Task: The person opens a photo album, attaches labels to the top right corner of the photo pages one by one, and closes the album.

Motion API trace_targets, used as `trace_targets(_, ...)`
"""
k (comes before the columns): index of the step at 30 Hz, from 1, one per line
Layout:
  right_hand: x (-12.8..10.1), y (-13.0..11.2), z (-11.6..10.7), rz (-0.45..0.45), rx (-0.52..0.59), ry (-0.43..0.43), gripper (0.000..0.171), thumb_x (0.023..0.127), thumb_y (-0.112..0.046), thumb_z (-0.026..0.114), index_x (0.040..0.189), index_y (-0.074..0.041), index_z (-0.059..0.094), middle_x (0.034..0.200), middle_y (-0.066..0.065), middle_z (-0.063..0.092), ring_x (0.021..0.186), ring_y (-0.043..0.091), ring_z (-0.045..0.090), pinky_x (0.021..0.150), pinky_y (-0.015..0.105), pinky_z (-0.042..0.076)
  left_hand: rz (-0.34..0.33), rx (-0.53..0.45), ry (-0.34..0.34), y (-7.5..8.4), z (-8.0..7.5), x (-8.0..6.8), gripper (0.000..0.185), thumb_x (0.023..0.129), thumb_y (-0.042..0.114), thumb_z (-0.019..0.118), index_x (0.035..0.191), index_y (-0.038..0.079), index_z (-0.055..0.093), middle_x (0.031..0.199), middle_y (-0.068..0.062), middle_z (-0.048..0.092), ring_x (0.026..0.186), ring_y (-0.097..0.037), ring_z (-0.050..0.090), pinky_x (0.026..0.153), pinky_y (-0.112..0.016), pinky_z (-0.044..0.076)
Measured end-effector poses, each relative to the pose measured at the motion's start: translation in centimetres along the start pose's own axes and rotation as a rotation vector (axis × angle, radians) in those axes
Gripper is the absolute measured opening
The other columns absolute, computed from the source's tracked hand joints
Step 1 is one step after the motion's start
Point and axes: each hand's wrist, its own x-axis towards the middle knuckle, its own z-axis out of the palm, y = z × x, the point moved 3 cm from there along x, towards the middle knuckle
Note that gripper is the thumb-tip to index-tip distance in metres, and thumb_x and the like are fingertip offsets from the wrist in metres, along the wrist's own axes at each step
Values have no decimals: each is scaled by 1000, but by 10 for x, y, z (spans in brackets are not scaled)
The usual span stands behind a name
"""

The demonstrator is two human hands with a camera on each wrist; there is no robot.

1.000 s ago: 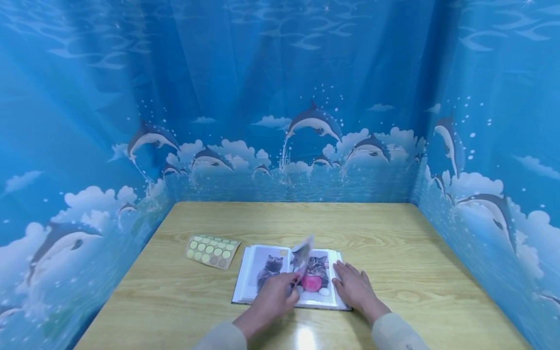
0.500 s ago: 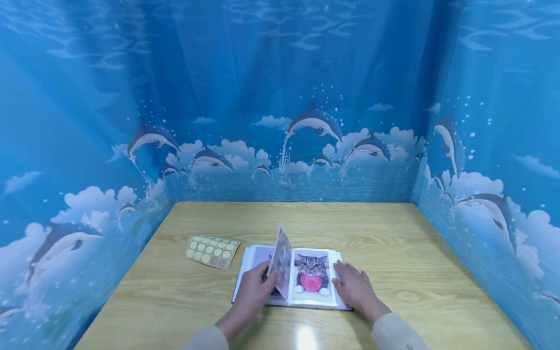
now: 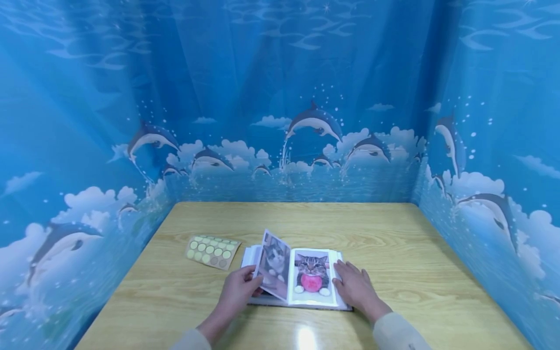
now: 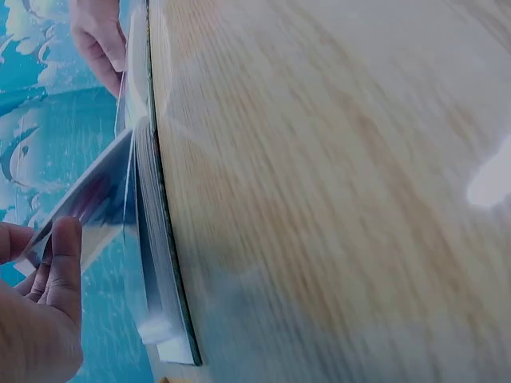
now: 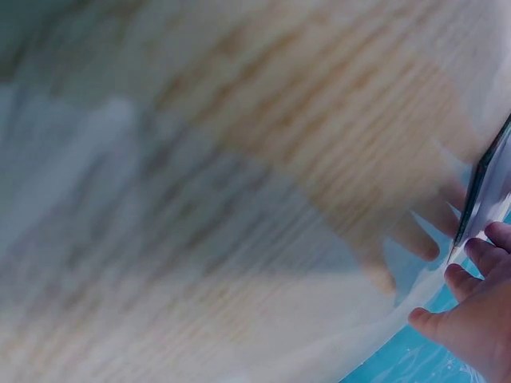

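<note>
My left hand (image 3: 236, 290) pinches a half-lifted page (image 3: 273, 265) of the album (image 3: 312, 277) lying between my hands; my right hand (image 3: 355, 287) presses flat. A loose pinch, I reckon, and the glossy page slips or creases.

We see a table (image 3: 393, 243) of pale yellow wood grain with a glossy white glare near its front edge. On it the album (image 3: 297, 277) shows white pages: the lifted page (image 3: 274, 265) carries a grey-and-white cat, the flat right page a brown tabby cat holding a pink ball. Toward the left edge lies a tan sticker sheet (image 3: 212, 251) patterned with rows of pale yellow-green dots. Our sleeves (image 3: 393, 333) are cream. The backdrop (image 3: 280, 97) around the table's edges is deep blue, printed with grey dolphins, white clouds and spray.
</note>
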Motion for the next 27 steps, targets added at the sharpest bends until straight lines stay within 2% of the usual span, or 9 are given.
trace_targets(10, -1, 0, -1, 5, 6, -10, 49, 99, -19, 55, 142, 4, 48, 149, 24, 42, 139, 47, 33, 110, 72, 15, -36, -55, 33, -10, -9, -1, 46, 90, 0, 65, 129, -20, 49, 80, -10, 66, 65, -17, 66, 62, -31, 60)
trace_targets(14, -1, 0, -1, 9, 12, -17, 49, 100, -19, 56, 142, 5, 47, 150, 24, 41, 139, 47, 32, 110, 72, 14, -57, -46, 34, -14, -12, 0, 45, 90, -1, 65, 127, -20, 50, 78, -10, 67, 64, -16, 65, 62, -30, 60)
trace_targets(21, -2, 1, -3, -5, 23, -11, 49, 99, -19, 56, 141, 5, 48, 149, 24, 43, 139, 47, 32, 110, 72, 14, -140, -27, 47, -18, -17, -2, 43, 88, 0, 67, 126, -17, 54, 79, -9, 66, 63, -14, 64, 62, -30, 60)
trace_targets(27, -2, 1, -5, -7, 25, -5, 49, 98, -20, 57, 140, 4, 50, 148, 23, 44, 138, 47, 34, 110, 72, 15, -147, 6, 49, -23, -20, -3, 42, 88, -2, 67, 124, -19, 54, 78, -10, 67, 62, -13, 64, 60, -30, 59)
